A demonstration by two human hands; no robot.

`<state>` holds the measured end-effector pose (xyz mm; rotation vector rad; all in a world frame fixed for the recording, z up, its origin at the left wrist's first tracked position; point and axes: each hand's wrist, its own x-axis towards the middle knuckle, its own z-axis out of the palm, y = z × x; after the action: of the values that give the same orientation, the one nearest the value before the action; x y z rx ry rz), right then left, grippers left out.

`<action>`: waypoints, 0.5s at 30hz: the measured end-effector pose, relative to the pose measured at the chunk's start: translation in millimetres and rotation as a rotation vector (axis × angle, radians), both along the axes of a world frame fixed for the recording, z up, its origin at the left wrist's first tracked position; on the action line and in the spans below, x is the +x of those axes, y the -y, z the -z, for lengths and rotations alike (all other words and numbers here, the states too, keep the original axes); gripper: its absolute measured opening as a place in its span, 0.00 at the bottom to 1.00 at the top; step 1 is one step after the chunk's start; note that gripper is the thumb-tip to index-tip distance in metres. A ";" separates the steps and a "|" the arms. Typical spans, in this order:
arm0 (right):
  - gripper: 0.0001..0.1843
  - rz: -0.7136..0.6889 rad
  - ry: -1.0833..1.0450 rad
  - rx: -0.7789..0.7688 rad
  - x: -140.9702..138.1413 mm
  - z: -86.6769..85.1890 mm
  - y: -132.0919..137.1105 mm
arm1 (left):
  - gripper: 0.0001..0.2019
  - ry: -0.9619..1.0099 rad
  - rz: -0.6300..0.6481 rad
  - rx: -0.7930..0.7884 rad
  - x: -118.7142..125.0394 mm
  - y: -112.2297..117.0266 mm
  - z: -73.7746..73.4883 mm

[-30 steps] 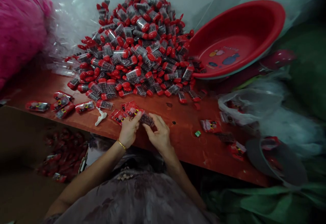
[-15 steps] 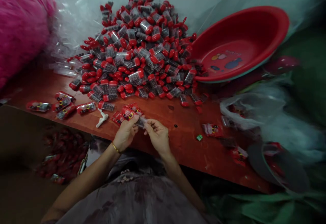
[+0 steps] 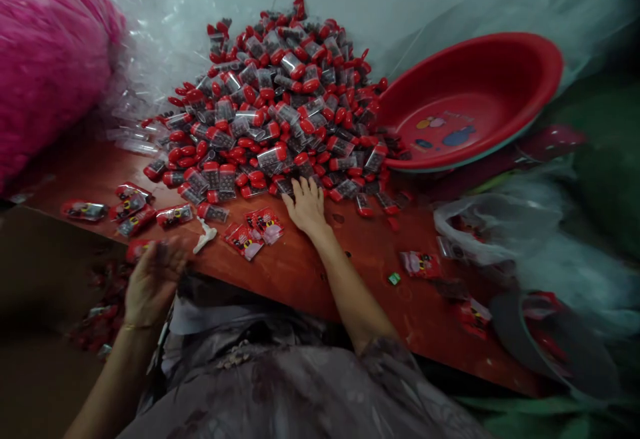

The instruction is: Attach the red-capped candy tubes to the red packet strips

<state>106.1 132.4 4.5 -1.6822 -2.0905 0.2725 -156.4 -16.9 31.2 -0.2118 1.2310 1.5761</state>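
A big heap of small clear tubes with red caps (image 3: 280, 99) covers the back of a red-brown table (image 3: 310, 262). My right hand (image 3: 305, 204) lies at the heap's near edge, fingers stretched out and touching the front tubes. My left hand (image 3: 153, 279) hangs over the table's left front edge, blurred, fingers spread. A red wrapped packet (image 3: 139, 250) shows just beside its fingertips; whether the hand holds it is unclear. Red printed wrappers (image 3: 255, 231) lie between my hands.
A red basin (image 3: 470, 102) leans at the back right. Wrapped packets (image 3: 127, 206) lie at the left. A box below the left edge holds more packets (image 3: 103, 322). Clear plastic bags (image 3: 505, 216) sit at the right, pink fluffy stuff (image 3: 47, 66) at the far left.
Both hands were together holding a tube and wrapper. Now the left hand has swung down-left past the table edge and the right hand has reached forward to the heap.
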 end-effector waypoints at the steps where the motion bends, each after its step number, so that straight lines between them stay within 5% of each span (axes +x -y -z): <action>1: 0.27 -0.021 0.096 -0.008 5.6 4.8 -3.9 | 0.18 -0.015 -0.088 -0.037 -14.7 6.9 2.7; 4: 0.28 -0.072 0.205 -0.025 20.9 18.3 8.5 | 0.20 -0.088 -0.085 -0.104 -34.4 26.0 9.1; 8: 0.28 -0.062 0.221 -0.018 38.8 24.4 47.3 | 0.07 -0.578 0.104 0.022 5.0 25.6 10.4; 12: 0.29 0.007 0.230 -0.071 50.9 21.2 68.8 | 0.12 -1.398 0.674 0.318 74.7 -17.4 9.9; 15: 0.31 0.055 0.217 -0.036 55.6 19.2 75.0 | 0.16 -1.816 0.899 0.306 109.0 -56.3 14.6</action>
<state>161.7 57.5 -14.7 -1.8602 -2.1989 0.1148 -47.4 39.3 16.6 2.0643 1.7933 0.7957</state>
